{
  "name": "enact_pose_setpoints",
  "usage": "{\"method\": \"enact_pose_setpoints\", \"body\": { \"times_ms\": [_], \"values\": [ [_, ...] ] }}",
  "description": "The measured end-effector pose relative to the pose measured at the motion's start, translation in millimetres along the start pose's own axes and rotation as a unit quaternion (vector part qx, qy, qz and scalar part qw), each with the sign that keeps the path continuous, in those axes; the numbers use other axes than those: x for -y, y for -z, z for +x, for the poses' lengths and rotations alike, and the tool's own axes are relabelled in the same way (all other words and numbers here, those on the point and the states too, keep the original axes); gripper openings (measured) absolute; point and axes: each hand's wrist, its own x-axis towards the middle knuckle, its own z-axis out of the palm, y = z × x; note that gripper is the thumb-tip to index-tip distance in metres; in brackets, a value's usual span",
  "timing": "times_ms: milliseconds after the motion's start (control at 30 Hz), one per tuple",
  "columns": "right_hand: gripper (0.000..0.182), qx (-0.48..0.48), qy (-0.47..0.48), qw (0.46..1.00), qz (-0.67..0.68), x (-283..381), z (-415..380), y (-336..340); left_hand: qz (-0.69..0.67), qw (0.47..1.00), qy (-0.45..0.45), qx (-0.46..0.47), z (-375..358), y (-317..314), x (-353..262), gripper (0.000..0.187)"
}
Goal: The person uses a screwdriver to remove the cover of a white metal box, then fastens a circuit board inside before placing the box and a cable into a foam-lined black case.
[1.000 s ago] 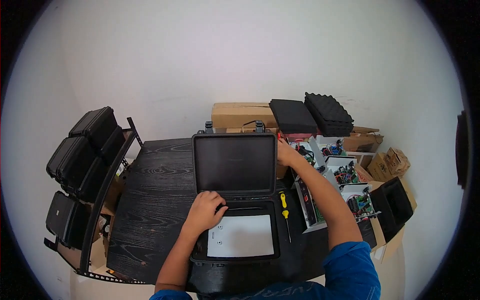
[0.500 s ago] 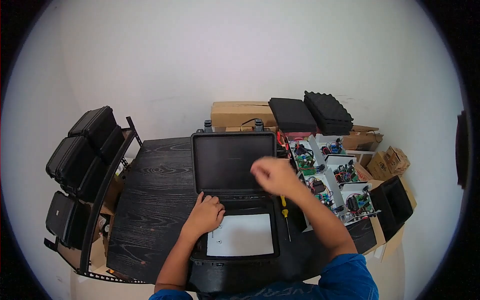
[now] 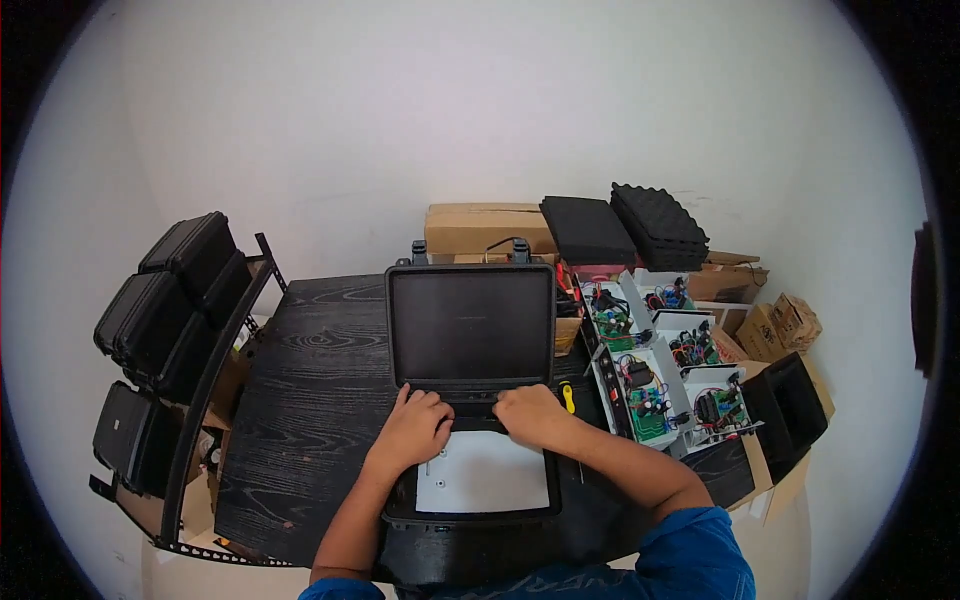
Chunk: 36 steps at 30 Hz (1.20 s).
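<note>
A black hard case (image 3: pixel 470 388) stands open in front of me, its lid raised at the back. A white panel (image 3: pixel 495 475) lies in its base, with small metal pieces (image 3: pixel 440 484) near the left edge. My left hand (image 3: pixel 412 428) grips the case's rear left corner by the hinge, fingers over the rim and thumb inward. My right hand (image 3: pixel 532 414) is closed at the rear right part of the hinge edge. Its fingertips are bent down, and whatever is between them is hidden. Just right of that hand lies a yellow-handled screwdriver (image 3: pixel 567 397), its shaft mostly behind my forearm.
White trays with circuit boards (image 3: pixel 650 400) stand to the right, beside an open black case (image 3: pixel 785 400). Black foam sheets (image 3: pixel 590 230) and a cardboard box (image 3: pixel 485 228) are at the back. A rack (image 3: pixel 205 400) with closed black cases (image 3: pixel 150 320) borders the left side of the dark table (image 3: pixel 300 400).
My right hand has come down from in front of the lid to the case's rear right hinge edge. My left hand has stayed at the left corner.
</note>
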Motion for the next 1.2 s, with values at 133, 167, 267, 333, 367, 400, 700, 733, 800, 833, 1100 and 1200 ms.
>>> {"method": "enact_pose_setpoints", "body": {
  "times_ms": [133, 167, 267, 333, 367, 400, 700, 733, 800, 833, 1100, 1200],
  "values": [
    [0.017, -0.112, 0.039, 0.982, 0.15, -15, -8, 28, -0.113, 0.991, 0.04, -0.064, 4, 12, -5, 0.032],
    [0.019, -0.109, 0.047, 0.97, 0.21, -25, -8, 37, -0.156, 0.982, 0.057, -0.091, 5, 12, -5, 0.036],
    [0.021, -0.006, -0.093, 0.874, 0.476, -45, -22, 88, -0.181, 0.96, 0.042, -0.21, 8, 11, -2, 0.041],
    [0.019, -0.074, -0.132, 0.827, 0.541, -65, -33, 109, -0.196, 0.953, 0.048, -0.225, 9, 11, 1, 0.042],
    [0.018, -0.134, -0.146, 0.798, 0.569, -76, -36, 118, -0.191, 0.955, 0.056, -0.221, 8, 12, 2, 0.042],
    [0.018, -0.212, -0.139, 0.763, 0.595, -90, -37, 120, -0.187, 0.956, 0.064, -0.217, 7, 13, 2, 0.043],
    [0.023, -0.525, -0.139, 0.736, 0.404, -188, 17, 136, 0.036, 0.98, 0.192, -0.048, -21, 36, 4, 0.049],
    [0.024, -0.539, -0.133, 0.738, 0.385, -197, 27, 131, 0.048, 0.976, 0.21, -0.027, -23, 36, 5, 0.05],
    [0.019, -0.512, -0.135, 0.794, 0.299, -210, 41, 118, 0.07, 0.967, 0.246, 0.014, -27, 38, 5, 0.053],
    [0.018, -0.491, -0.138, 0.825, 0.243, -213, 45, 112, 0.076, 0.965, 0.249, 0.029, -28, 40, 4, 0.053],
    [0.021, -0.274, -0.057, 0.96, -0.007, -206, 42, 25, 0.104, 0.954, 0.264, 0.098, -24, 41, -4, 0.053],
    [0.023, -0.245, -0.035, 0.968, 0.051, -204, 33, 15, 0.107, 0.95, 0.274, 0.106, -21, 39, -5, 0.048]
  ]
}}
